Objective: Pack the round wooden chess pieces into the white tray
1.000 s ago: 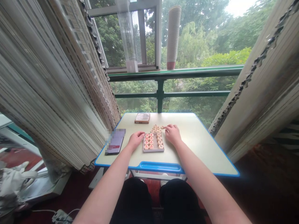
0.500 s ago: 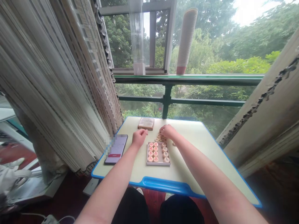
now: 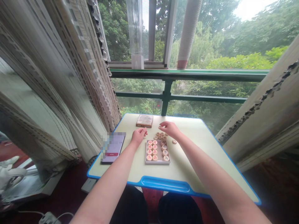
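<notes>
My right hand (image 3: pixel 169 128) is over the far part of the table, pinching a round xiangqi piece (image 3: pixel 160 127) between thumb and fingertips. Just below it lies a loose pile of wooden xiangqi pieces (image 3: pixel 160 136), with a single piece (image 3: pixel 174 141) apart to the right. My left hand (image 3: pixel 139 136) is closed left of the pile; what its fingers hold, if anything, is hidden. Nearer to me stands a shallow open box (image 3: pixel 157 162). Red-marked pieces (image 3: pixel 154 152) fill two columns on its left, dark-marked pieces (image 3: pixel 165 152) one column along its right wall.
A flat printed box lid (image 3: pixel 144 120) lies at the table's far edge. A phone (image 3: pixel 114 147) lies on the left. The table (image 3: pixel 198 168) has a blue rim. Beyond it are a green railing (image 3: pixel 198 75) and curtains (image 3: pixel 77 77) beside the window.
My right hand has lifted off the pile with a piece in its fingertips, uncovering more of the loose pieces. My left hand has stayed closed in nearly the same place. The view has tilted slightly.
</notes>
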Demonstrator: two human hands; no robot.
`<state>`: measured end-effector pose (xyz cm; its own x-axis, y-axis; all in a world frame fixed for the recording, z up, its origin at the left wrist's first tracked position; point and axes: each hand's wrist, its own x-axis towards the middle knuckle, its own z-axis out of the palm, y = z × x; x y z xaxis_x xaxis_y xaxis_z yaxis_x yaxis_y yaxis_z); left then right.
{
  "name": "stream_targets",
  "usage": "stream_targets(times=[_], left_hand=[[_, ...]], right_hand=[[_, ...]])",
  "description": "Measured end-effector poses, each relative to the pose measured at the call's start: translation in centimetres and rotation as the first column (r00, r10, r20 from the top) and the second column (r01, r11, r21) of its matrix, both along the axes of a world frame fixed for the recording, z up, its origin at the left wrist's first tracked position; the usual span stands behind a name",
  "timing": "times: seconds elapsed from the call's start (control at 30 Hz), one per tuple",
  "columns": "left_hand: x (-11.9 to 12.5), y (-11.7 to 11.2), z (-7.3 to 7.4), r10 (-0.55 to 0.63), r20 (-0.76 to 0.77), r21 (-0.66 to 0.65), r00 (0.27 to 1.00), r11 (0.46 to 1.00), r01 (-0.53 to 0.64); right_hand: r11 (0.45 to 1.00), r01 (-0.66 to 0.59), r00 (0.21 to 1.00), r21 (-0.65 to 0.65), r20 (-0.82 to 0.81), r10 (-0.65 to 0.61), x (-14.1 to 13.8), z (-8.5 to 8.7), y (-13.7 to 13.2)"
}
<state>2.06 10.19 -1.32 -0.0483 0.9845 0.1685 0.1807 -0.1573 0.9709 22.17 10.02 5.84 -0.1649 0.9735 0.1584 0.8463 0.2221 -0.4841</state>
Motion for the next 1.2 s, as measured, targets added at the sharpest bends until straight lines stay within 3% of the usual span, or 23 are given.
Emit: stream_targets(times=[0.1,0.2,0.43,0.83,1.2], left_hand=[[0.1,0.0,-0.2,-0.044,-0.062,-0.006,0.997,0.999,0.044],[0.1,0.0,-0.5,-0.042,-0.109,-0.005,0.993,0.999,0.041],[-0.2,0.4,-0.8,-0.044,-0.133,-0.013,0.99,0.999,0.042],[-0.2,0.6,-1.2,-0.063,-0.155,-0.004,0.986,0.998,0.063],[-0.1,0.2,-0.6,-0.067,-0.194,-0.006,0.979,0.998,0.067]], right_hand=[[0.987,-0.153,0.986,0.058,-0.061,0.157,0.5,0.3,-2.5],[0.97,-0.199,0.978,0.141,-0.042,0.206,0.7,-0.2,-4.3],[0.928,-0.345,0.939,0.143,0.062,0.339,0.3,-1.3,-5.5],[0.938,-0.329,0.944,0.112,0.064,0.324,0.1,-2.2,-5.3],[0.938,-0.335,0.94,0.085,0.101,0.326,-0.1,-2.6,-5.0]])
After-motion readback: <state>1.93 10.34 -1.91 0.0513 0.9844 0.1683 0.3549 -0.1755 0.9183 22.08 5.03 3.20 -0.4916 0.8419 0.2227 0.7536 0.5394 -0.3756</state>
